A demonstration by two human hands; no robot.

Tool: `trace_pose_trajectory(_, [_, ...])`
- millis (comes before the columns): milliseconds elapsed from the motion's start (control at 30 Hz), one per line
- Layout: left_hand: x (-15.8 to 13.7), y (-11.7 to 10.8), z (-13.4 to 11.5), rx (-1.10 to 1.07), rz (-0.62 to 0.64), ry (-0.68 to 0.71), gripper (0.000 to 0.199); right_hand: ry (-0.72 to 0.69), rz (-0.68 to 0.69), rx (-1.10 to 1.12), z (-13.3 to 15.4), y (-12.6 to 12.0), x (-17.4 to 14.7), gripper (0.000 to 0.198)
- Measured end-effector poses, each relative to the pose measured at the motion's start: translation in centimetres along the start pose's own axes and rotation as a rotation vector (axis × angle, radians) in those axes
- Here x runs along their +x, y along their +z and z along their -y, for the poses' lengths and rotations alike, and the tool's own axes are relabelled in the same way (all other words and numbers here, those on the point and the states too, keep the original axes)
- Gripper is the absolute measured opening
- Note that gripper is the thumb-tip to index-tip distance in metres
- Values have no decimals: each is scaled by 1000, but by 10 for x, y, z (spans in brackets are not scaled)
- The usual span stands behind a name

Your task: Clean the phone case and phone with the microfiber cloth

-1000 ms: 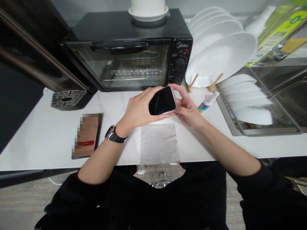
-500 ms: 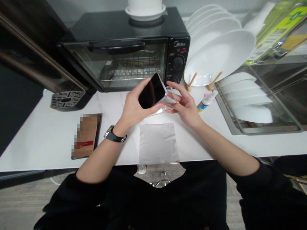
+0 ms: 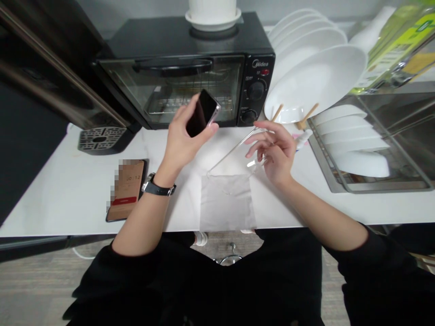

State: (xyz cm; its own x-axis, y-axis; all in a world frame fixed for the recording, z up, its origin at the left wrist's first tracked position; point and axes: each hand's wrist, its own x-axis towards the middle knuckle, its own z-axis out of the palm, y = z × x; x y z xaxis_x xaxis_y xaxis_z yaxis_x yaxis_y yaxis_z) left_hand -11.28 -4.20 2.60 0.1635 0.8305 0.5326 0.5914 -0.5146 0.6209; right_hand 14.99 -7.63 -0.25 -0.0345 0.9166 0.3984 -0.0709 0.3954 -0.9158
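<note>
My left hand point(image 3: 183, 138) is closed around a dark-screened phone point(image 3: 203, 113) with a pale lilac edge, held tilted above the counter in front of the oven. To its right, my right hand point(image 3: 276, 154) grips a clear phone case point(image 3: 234, 156), which is apart from the phone. The case is see-through, so mostly its shiny rim shows. Below it a grey cloth point(image 3: 226, 210) lies flat near the counter's front edge. Behind my right hand a small white spray bottle point(image 3: 302, 139) is partly hidden.
A black toaster oven point(image 3: 190, 90) stands at the back, with a white pot point(image 3: 213, 13) on top. White plates point(image 3: 319, 81) stand in a rack beside the sink point(image 3: 336, 181). Another phone point(image 3: 127, 188) lies on the white counter point(image 3: 78, 194) at the left, near a drip tray point(image 3: 100, 139).
The clear case has come away from the phone. My left hand moved slightly left with the phone; my right hand moved right and nearer to me with the case.
</note>
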Motion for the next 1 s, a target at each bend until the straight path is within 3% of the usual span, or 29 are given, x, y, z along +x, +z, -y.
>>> trace_pose_trajectory(100, [-6, 7, -2, 260, 72, -31, 93, 14, -4, -25, 2, -1, -1, 44])
trace_pose_trajectory(233, [-12, 21, -3, 432, 229, -40, 93, -1, 3, -1, 2, 0, 0, 45])
trace_pose_trajectory(533, [-15, 34, -5, 480, 408, 23, 82, 2, 47, 80, -3, 0, 3, 46])
trace_pose_trajectory(1000, [-16, 40, -5, 505, 495, 65, 79, 72, 117, 65, -3, 1, 4, 45])
